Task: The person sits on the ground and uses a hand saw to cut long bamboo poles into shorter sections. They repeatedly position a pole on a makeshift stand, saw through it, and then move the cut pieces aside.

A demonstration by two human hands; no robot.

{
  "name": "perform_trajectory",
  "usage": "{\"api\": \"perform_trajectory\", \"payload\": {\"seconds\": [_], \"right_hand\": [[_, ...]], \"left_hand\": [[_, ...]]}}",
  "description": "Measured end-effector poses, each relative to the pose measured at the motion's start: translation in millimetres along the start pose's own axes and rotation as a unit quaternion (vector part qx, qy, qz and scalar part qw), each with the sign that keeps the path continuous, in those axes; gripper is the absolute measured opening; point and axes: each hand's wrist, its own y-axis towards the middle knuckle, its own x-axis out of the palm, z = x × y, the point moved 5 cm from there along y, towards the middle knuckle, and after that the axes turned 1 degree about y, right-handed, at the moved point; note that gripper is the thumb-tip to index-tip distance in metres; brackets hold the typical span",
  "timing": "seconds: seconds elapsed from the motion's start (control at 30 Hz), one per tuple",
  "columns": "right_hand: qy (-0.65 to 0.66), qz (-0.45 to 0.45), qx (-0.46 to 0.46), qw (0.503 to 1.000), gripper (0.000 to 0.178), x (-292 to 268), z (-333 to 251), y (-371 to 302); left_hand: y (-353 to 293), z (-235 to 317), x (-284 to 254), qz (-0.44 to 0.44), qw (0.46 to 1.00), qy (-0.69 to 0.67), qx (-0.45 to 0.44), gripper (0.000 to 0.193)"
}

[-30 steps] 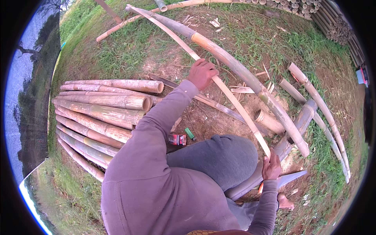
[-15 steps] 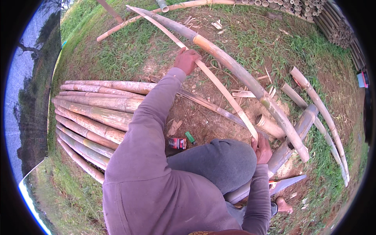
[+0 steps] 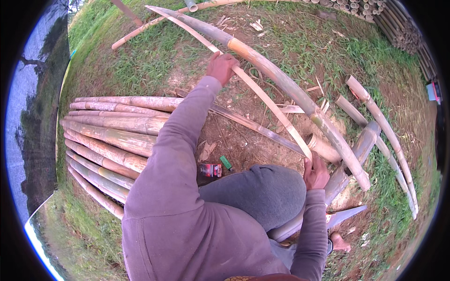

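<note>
A long, pale split bamboo strip (image 3: 267, 99) runs slantwise from the far left toward my knee. My left hand (image 3: 222, 68) is closed around it partway along, arm stretched forward. At its near end, my right hand (image 3: 316, 174) grips the strip between thumb and fingers, just beside my bent knee (image 3: 262, 187). Right of the strip lies a long, whole bamboo pole (image 3: 281, 82); its near part passes over a thick bamboo log (image 3: 364, 146). Next to my right hand is a short, hollow bamboo piece (image 3: 324, 149). Below the strip, a darker split bamboo length (image 3: 258, 127) rests on the ground.
Several bamboo poles (image 3: 117, 122) lie side by side at left. A handsaw (image 3: 347, 215) is beyond my right forearm, near a bare foot (image 3: 341, 242). A red-black box (image 3: 211, 170) and green object (image 3: 226, 162) lie by my knee. Two thinner poles (image 3: 384, 122) lie at right.
My right hand has shifted slightly right and away from me with the strip's near end. My left hand has moved slightly farther forward, still on the strip. The view has shifted a little.
</note>
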Motion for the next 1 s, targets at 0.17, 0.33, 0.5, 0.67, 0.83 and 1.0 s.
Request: {"api": "perform_trajectory", "payload": {"seconds": [0.17,0.33,0.5,0.67,0.83,1.0], "right_hand": [[-0.009,-0.005,0.002,1.0,0.04,-7.9,-0.2,14.7],[-0.007,0.004,-0.01,1.0,0.04,-2.6,-0.6,22.7],[-0.007,0.004,-0.009,1.0,0.041,0.3,-9.2,31.9],[-0.012,0.041,-0.023,0.999,0.042,-5.0,0.5,30.2],[-0.02,0.019,-0.004,1.0,0.041,-18.3,11.8,37.5],[-0.043,0.03,0.018,0.998,0.039,-40.1,44.9,38.5]], "left_hand": [[10.2,-4.9,3.7,0.015,1.0,-0.01,0.001,0.024],[15.8,-18.6,14.2,0.025,1.0,-0.013,-0.007,0.022],[18.8,-30.1,12.4,0.03,0.999,-0.016,-0.015,0.022],[34.0,-19.8,16.8,0.034,0.999,-0.011,0.009,0.024],[42.0,-9.0,24.2,0.021,0.999,-0.017,0.034,0.029],[51.1,20.3,45.1,0.004,0.998,-0.038,0.054,0.031]]}}
